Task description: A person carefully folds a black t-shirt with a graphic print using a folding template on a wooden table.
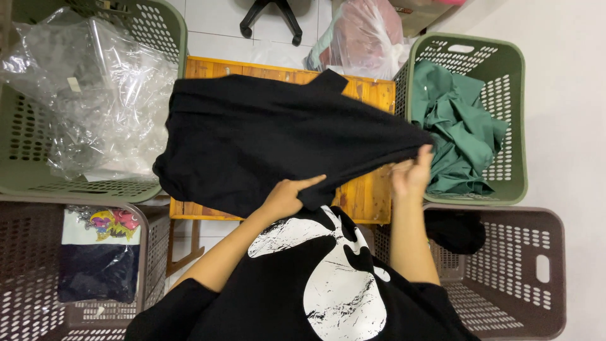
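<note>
A black garment point(271, 136) lies spread over a small wooden table point(366, 196), covering most of it. My left hand point(287, 196) presses on the garment's near edge, index finger stretched out along the fabric. My right hand point(411, 172) pinches the garment's right end and holds it pulled taut toward the right, just off the table's right side. A short flap of the cloth sticks up at the far edge of the table.
A green basket point(514, 126) at right holds green clothes point(461, 136). A brown basket point(517, 271) at lower right has a dark item. At left, a green basket holds clear plastic bags point(88, 95); a brown basket point(38, 271) holds packed shirts. A chair base stands beyond.
</note>
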